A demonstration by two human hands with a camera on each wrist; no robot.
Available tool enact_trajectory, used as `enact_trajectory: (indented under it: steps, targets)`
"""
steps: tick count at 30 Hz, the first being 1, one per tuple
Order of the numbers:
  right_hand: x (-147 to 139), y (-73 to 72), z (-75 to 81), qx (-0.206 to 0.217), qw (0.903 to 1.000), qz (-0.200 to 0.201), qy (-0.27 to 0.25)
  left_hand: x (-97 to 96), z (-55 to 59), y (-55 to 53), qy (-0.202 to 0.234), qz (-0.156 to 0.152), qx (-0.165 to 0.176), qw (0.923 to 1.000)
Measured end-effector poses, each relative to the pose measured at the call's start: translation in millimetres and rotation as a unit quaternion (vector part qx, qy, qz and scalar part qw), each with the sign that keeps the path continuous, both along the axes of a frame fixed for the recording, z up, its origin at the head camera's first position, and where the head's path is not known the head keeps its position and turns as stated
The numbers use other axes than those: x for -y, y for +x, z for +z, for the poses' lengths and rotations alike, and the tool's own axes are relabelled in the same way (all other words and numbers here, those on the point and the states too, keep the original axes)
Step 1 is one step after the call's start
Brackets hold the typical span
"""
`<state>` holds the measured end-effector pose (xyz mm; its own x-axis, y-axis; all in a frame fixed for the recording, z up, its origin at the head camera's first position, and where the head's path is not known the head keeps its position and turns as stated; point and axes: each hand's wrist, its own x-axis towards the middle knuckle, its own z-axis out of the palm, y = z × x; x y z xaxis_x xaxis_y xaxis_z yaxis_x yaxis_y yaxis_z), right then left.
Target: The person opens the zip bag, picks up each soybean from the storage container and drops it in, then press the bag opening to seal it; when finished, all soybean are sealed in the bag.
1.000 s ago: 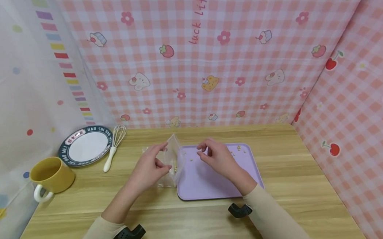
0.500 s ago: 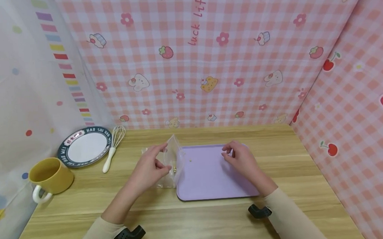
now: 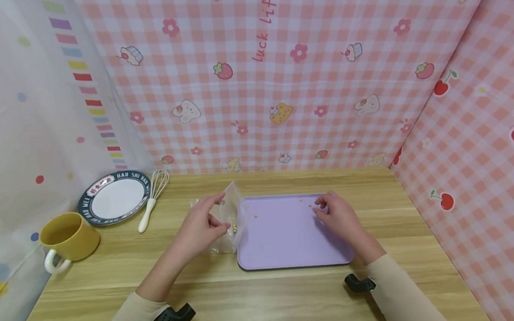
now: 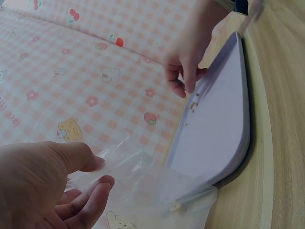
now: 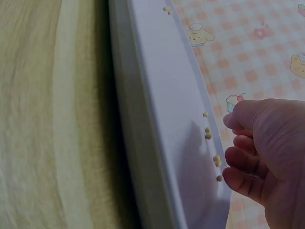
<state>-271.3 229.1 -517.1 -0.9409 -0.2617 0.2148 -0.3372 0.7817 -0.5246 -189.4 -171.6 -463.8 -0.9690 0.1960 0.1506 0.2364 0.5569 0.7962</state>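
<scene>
Pellets (image 3: pixel 301 200), small and yellowish, lie near the twelve-to-two o'clock edge of the lilac tray (image 3: pixel 284 242), with a lone one nearer ten, on my head camera. My right grip (image 3: pixel 337 214) hovers at the tray's two o'clock side, fingers loosely curled just beside those pellets; I see nothing held in it. My left grip (image 3: pixel 201 223) holds the clear bag (image 3: pixel 238 213), finger and thumb bent with a gap between their tips. That bag sits at the tray's nine o'clock edge, more pellets inside. Farther along the counter (image 3: pixel 283 301), toward nine, stands a yellow mug (image 3: pixel 76 240); toward ten, a plate (image 3: pixel 120 198) and whisk (image 3: pixel 147 215).
</scene>
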Motion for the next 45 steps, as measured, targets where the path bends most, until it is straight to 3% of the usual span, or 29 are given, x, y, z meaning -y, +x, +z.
enact_trajectory:
  steps: [16, 36, 45]
  targets:
    - [3.1, -8.6, -4.9, 0.013, 0.9978, 0.006, 0.065, 0.6, 4.0, 2.8, 0.003, 0.011, 0.017, 0.9998]
    - [4.5, -12.6, -8.0, 0.014, 0.9982, 0.014, 0.056, 1.1, 6.4, 4.0, 0.007, 0.012, 0.015, 0.9998]
    - [12.4, -7.2, -5.4, -0.018, 0.9986, 0.044, 0.023, 1.4, 6.3, 4.1, 0.003, 0.014, 0.014, 0.9998]
